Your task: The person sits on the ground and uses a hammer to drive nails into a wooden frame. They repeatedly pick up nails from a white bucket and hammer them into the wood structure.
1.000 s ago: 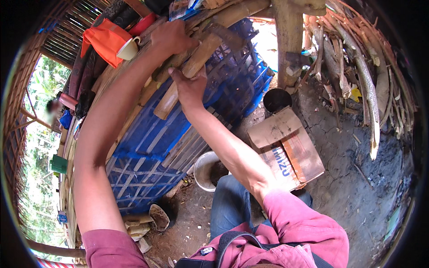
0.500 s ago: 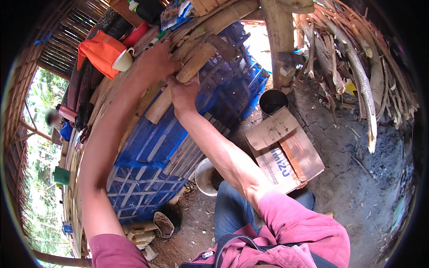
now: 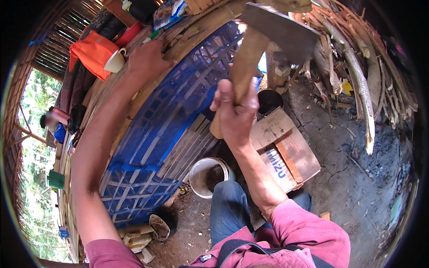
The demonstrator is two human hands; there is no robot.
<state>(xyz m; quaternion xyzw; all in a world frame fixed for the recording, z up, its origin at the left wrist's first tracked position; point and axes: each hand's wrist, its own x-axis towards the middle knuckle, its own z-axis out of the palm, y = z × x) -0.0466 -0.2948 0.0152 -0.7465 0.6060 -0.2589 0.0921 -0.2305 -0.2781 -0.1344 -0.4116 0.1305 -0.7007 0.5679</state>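
My right hand (image 3: 236, 111) is wrapped round the wooden handle of a hatchet (image 3: 243, 62), raised in front of the blue-covered bamboo wall (image 3: 152, 129). Its broad dark metal head points up and to the right. My left hand (image 3: 149, 60) rests on the bamboo ledge (image 3: 190, 33) along the top of that wall, the back of the hand towards me. Its fingers look bent, and what they grip is hidden. Just beyond them lies a slim white and green object (image 3: 151, 37). A cream cup (image 3: 115, 61) is left of that hand.
An orange bag (image 3: 91, 53) lies behind the cup. On the floor are a white bucket (image 3: 209, 176), a cardboard box (image 3: 286, 152) and a dark pot (image 3: 270, 100). A stack of firewood sticks (image 3: 357, 67) leans at the right. A wooden post (image 3: 278, 67) stands behind the hatchet.
My right hand has swung the hatchet up and away to the right from the ledge beside my left hand. My left hand stays on the ledge. The view has shifted slightly.
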